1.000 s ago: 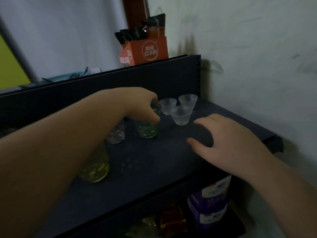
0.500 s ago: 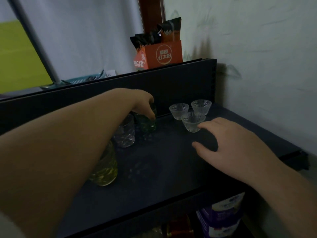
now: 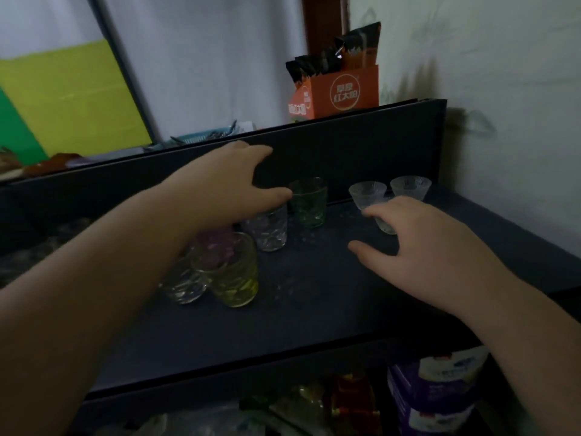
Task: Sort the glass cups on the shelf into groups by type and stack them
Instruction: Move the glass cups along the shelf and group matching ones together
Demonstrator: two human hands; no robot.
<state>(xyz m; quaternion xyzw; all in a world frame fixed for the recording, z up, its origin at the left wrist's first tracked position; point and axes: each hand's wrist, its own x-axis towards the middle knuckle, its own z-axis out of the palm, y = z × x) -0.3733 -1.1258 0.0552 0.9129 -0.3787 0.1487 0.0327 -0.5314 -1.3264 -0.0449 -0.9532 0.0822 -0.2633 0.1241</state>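
Letting go is what has just happened: the left hand (image 3: 229, 184), which half a second ago was curled over the rim of the dark green ribbed glass tumbler (image 3: 308, 202), now hangs above the cups with fingers spread and holding nothing, thumb tip just beside that tumbler's rim. The green tumbler stands upright and alone on the dark shelf board (image 3: 314, 309), set back toward the rear panel.

Nearest, a yellow-green ribbed tumbler (image 3: 237, 275) and a clear ribbed tumbler (image 3: 184, 284) stand touching under the left forearm. Behind them sits a purple-tinted tumbler (image 3: 217, 243), partly hidden, then another clear tumbler (image 3: 270, 229) just left of the green one.

On the right, the right hand (image 3: 434, 243) hovers with relaxed, straight fingers over one small clear flared cup (image 3: 385, 226), its fingertips now reaching it. Two more flared cups (image 3: 367, 193) and (image 3: 410, 187) stand at the back.

By my reading, nothing is stacked yet; the flared cups look next.
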